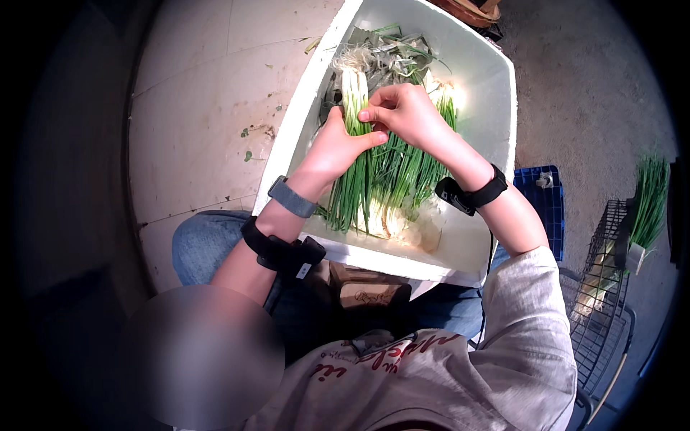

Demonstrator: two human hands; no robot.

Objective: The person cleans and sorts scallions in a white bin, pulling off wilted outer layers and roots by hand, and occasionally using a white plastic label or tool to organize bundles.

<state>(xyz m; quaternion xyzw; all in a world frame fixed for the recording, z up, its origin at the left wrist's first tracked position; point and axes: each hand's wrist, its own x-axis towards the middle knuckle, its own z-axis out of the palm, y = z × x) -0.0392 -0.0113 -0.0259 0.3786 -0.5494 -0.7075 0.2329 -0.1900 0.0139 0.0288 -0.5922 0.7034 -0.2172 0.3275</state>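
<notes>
My left hand [345, 141] is wrapped around a bundle of green onions [354, 94], whose white roots point away from me and whose green leaves hang towards me. On the bundle's right side, my right hand [399, 113] has its thumb and fingertips pinched at the stalks; whether it grips a leaf or a tie is hidden. Both hands are over a white foam box [498, 97]. Inside it lie more green onions [412, 167], some with white ends near me, others with roots at the upper right, beside crumpled grey plastic [415, 51].
A pale panelled surface [199, 129] with leaf scraps lies left of the box. At right are a blue plastic crate [539, 210] and a black wire basket [604, 301] with green onions. A brown basket [469, 11] stands beyond the box.
</notes>
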